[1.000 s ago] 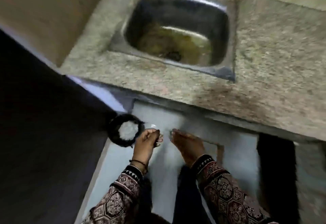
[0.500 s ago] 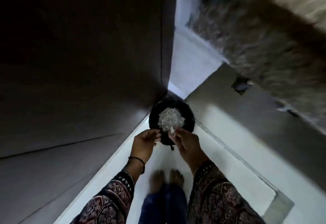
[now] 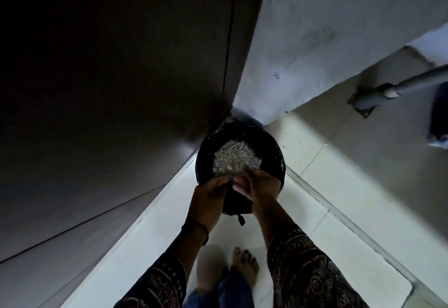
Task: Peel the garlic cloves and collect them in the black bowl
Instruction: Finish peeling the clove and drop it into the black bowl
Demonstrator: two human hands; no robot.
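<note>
Both hands over the near rim of a lined bin in the corner

We held our left hand (image 3: 209,198) and right hand (image 3: 259,184) close together, fingertips nearly meeting, just above the near rim of the black bin (image 3: 274,145), which stood on the floor (image 3: 327,162) where two walls met. Both sets of fingers were curled inward, but we could not tell whether either pinched a skin or a clove. The pale heap (image 3: 235,159), which we took for garlic skins, lay straight ahead of and below the fingertips, a little nearer our right hand. We could make out no clove and no black bowl, so we judged anything let go would fall forward and down onto that heap.
</note>
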